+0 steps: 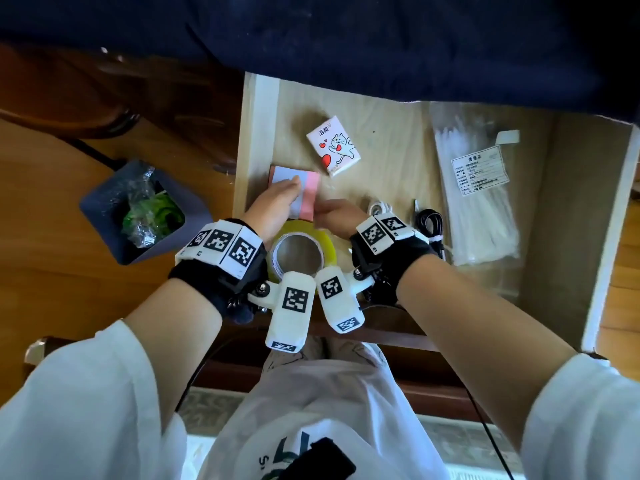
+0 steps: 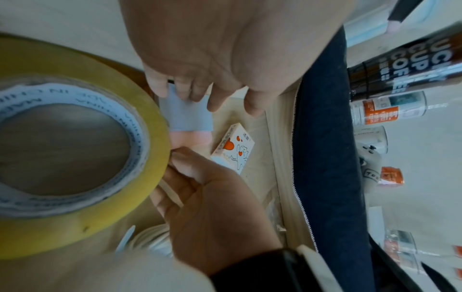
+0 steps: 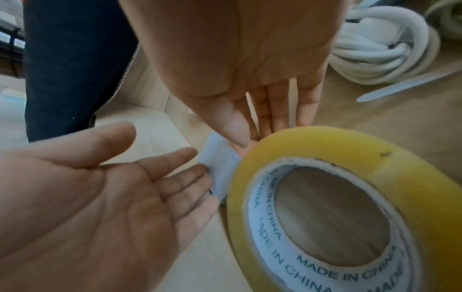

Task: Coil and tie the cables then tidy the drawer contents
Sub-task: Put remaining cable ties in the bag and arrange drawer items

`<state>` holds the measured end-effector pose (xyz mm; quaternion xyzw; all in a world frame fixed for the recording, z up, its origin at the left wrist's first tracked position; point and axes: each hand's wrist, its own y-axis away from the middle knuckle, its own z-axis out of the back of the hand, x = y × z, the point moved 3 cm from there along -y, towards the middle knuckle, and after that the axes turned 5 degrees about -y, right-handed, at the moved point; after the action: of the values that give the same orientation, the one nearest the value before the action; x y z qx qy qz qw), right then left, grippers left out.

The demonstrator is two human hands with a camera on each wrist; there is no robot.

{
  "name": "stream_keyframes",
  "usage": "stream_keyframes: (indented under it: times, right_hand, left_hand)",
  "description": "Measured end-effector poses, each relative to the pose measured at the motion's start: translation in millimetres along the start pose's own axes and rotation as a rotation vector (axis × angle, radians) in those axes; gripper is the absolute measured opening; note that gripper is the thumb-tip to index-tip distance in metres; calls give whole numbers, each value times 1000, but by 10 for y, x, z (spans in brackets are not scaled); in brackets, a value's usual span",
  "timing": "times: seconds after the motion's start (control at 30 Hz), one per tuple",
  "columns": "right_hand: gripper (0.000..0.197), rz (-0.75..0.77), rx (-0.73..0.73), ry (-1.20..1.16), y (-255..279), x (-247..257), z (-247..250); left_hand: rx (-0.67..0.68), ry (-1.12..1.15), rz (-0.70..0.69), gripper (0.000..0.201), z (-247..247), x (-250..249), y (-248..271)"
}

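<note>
Sticky-note pad (image 1: 298, 194) lay just beyond tape roll (image 1: 304, 251); tidying step. Left hand (image 1: 273, 206) and right hand (image 1: 337, 218), fingers straight, pressed its sides. Next: square it to drawer (image 1: 247, 140) wall.

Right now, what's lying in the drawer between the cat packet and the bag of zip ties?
Nothing: the head view shows bare drawer floor between the cat packet and the bag of zip ties.
</note>
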<state>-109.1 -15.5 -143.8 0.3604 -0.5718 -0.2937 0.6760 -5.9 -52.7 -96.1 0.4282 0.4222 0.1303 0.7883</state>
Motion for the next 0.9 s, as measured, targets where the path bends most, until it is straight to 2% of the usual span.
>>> stream_keyframes:
  times: [0.1,0.23,0.33,0.4,0.43,0.5,0.57,0.6,0.67,0.77,0.9]
  right_hand:
    - [53,26,21,-59,-23,19,12]
    - [50,32,20,-128,-27,35,18]
    - [50,25,70,-135,-31,-5,44]
    - [47,10,73,-115,-45,-27,86]
    - [45,16,31,-126,-55,-16,132]
    - [43,111,-186,-114,-77,63,310]
    - [47,266,-431,51,-83,203,512]
    - [53,323,-479,164,-95,265,569]
    - [62,334,-401,425,-152,336,583]
    - [62,277,-233,726,-228,283,540]
    - [66,273,-268,703,-138,139,482]
  left_hand:
    - [-3,11,-7,45,4,-21,-24]
    - [-18,0,25,37,-2,4,-78]
    - [-14,27,39,45,-14,5,-92]
    - [-8,40,30,35,-11,9,-109]
    - [-8,43,30,32,-8,4,-109]
    - [3,35,21,41,-7,-9,-76]
    - [-5,21,19,52,-12,1,-68]
    - [-6,23,18,50,-14,6,-66]
    - [25,13,23,46,-29,53,-78]
    - [72,-79,20,55,-43,120,-90]
    - [103,-149,64,70,-18,160,-144]
